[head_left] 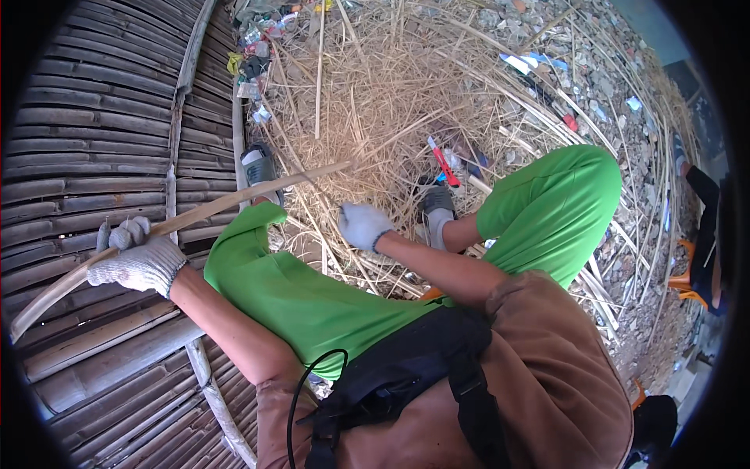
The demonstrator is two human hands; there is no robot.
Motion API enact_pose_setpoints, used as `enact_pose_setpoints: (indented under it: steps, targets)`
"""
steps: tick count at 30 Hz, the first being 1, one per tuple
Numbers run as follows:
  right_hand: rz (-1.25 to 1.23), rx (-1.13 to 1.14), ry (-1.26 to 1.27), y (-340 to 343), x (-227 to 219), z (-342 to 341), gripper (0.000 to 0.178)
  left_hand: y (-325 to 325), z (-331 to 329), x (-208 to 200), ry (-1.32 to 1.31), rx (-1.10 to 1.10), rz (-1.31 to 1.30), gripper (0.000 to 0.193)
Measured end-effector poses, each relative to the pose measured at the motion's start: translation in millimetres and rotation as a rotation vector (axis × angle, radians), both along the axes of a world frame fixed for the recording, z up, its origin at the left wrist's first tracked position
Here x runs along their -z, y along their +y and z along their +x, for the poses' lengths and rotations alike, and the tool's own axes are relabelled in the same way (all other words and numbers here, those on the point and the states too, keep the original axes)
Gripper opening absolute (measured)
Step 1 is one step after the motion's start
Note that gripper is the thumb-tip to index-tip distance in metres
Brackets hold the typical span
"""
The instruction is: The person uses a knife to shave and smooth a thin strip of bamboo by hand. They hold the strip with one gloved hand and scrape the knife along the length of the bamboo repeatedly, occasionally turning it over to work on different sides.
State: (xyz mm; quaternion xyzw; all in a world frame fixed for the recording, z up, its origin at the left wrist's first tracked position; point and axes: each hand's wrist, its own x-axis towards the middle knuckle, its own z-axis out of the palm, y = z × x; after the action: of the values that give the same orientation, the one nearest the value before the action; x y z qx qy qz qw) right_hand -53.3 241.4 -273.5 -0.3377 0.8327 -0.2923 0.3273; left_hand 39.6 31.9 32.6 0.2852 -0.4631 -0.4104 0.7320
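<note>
My left hand, in a whitish knit glove, is closed around a long pale bamboo strip. The strip slants from the lower left up to a far end above the straw, passing over my green trouser leg. My right hand, also gloved, is closed below that far end. From its fist a thin dark blade-like tool reaches up to the strip; its handle is hidden in the glove. On the ground beyond my right hand lies a red utility knife, near my shoe.
Bamboo shavings cover the ground ahead, with loose strips and litter among them. A wall of bamboo slats stands close on the left. At the far right are an orange stool and part of another person.
</note>
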Motion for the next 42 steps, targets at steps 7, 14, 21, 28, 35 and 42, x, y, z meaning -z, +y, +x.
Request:
enact_pose_setpoints:
  steps: [7, 14, 21, 28, 35, 42]
  targets:
    - [0.296, 0.062, -0.028, 38, 147, -34, 0.035, -1, -30, 7, 0.045, -0.037, 0.063, 0.083]
    - [0.109, 0.125, -0.048, 14, 44, 5, 0.034, 9, -2, -12, 0.055, -0.158, 0.085, 0.078]
    - [0.272, -0.151, -0.058, 50, 78, -42, 0.043, -3, -6, -5, -0.001, -0.051, 0.093, 0.065]
    - [-0.087, 0.099, -0.196, 2, -28, -5, 0.041, -25, -1, 21, 0.129, 0.654, -0.048, 0.052]
    - [-0.261, -0.038, 0.068, -4, -41, 12, 0.038, -9, 11, 5, 0.087, 0.71, -0.1, 0.038]
    - [0.024, 0.139, -0.288, 16, 7, -21, 0.042, 3, -11, 9, 0.125, 0.512, -0.075, 0.046]
